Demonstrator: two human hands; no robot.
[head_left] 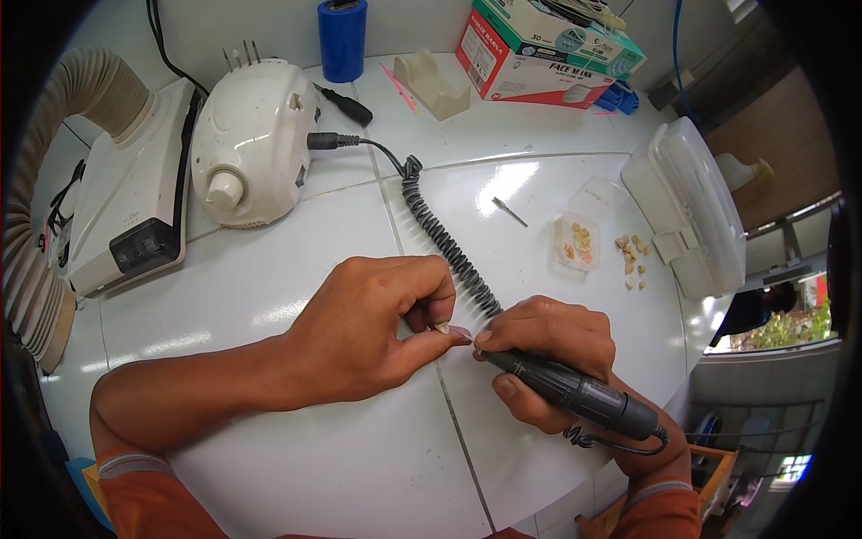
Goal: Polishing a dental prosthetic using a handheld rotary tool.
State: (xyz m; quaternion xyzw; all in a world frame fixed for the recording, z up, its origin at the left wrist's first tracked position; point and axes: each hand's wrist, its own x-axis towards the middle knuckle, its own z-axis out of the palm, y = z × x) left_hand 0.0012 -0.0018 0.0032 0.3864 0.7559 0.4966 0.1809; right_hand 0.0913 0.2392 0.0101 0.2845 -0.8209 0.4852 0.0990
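Observation:
My left hand [359,323] pinches a small cream-coloured piece [441,328] between thumb and forefinger, above the white tiled worktop [341,458]. Just to its right, my right hand [548,337] grips a black rotary handpiece [584,391], whose thin metal tip [476,342] points at the left fingertips. Whether the tip touches the piece is too small to tell. A coiled black cord [453,251] runs behind my hands to a white control box [251,144] at the back left.
At left stand a white machine [126,198] and ribbed hose [27,234]. Behind are a blue cylinder [342,40], cream stand [431,85] and boxes [530,63]. At right lie a loose metal bit [510,211], a small container [576,242], several small pieces [633,260] and a lidded case [682,211].

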